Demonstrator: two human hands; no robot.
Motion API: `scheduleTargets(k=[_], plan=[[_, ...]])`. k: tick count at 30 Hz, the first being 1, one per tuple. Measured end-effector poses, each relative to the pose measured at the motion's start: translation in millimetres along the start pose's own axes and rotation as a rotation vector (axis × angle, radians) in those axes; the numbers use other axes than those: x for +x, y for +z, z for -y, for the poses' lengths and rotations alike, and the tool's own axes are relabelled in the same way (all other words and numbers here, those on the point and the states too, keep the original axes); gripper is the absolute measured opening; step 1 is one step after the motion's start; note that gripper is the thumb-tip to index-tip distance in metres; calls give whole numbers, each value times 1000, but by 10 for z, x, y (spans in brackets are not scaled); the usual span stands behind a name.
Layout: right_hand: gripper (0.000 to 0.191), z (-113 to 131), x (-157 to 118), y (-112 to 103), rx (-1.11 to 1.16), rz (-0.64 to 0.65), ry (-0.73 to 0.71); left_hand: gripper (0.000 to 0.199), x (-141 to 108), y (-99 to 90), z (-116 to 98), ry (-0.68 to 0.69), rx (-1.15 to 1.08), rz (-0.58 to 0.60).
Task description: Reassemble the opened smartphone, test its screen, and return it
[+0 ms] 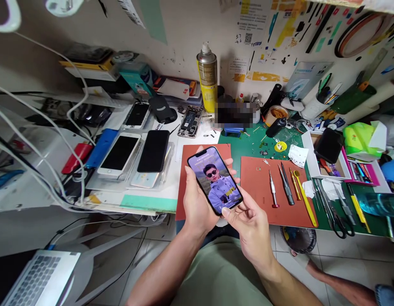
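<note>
A smartphone (216,180) with a lit screen is held above the front edge of the bench, tilted to the left. The screen displays a picture of a person in sunglasses and a jacket. My left hand (197,204) wraps round the phone's left side and back, its fingertips showing past the right edge. My right hand (249,225) grips the lower right corner, with the thumb on the bottom of the screen. Just right of the hands, a screwdriver (273,189), tweezers (285,185) and a yellow pry tool (303,195) lie on a brown mat (252,170).
Left on the bench lie a white phone (120,153), a black phone (154,151) and an opened phone (190,122). A yellow spray can (207,78) stands at the back. Scissors (338,223) lie right. A laptop (40,272) is lower left; another person's leg (337,280) shows lower right.
</note>
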State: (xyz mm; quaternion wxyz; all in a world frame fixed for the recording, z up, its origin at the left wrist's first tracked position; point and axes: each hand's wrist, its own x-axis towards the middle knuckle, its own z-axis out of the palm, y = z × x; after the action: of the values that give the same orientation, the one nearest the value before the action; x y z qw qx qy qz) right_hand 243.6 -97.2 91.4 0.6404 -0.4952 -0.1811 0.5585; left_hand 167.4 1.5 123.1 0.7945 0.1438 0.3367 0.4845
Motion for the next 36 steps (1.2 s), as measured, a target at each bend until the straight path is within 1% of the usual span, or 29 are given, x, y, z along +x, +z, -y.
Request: scheduleTargets(k=[2,4,9,11,14,17,20,25,29,31,36], plan=[[54,27,-1,-12,-29,1,-11,70,5,-10,-6,-3,-1,7],[48,53,2,-21,-39,10,-20,70,7,-18,-10,-6,-4,15],[39,59,27,-63,-45,45,-20,80,10,-41,-23,-29,26,15],[39,44,44,-97,-32,52,-14,83,12,-51,-30,-57,26,24],[40,28,71,-150,-12,62,-3,81,17,-51,-38,-65,18,18],[40,26,89,-182,-16,78,5,76,21,-31,-42,-45,12,-28],[40,22,92,-195,-15,72,4,79,24,-13,-50,-73,10,-74],[37,-8,81,-229,-2,70,18,80,27,-16,-58,-83,52,-104],[41,-14,70,-252,-37,57,4,77,35,-18,-48,-82,77,-124],[42,-1,66,-250,-59,61,-5,78,37,-30,-40,-89,86,-120],[39,44,57,-237,-121,132,-11,81,31,-123,-15,-142,80,-70]])
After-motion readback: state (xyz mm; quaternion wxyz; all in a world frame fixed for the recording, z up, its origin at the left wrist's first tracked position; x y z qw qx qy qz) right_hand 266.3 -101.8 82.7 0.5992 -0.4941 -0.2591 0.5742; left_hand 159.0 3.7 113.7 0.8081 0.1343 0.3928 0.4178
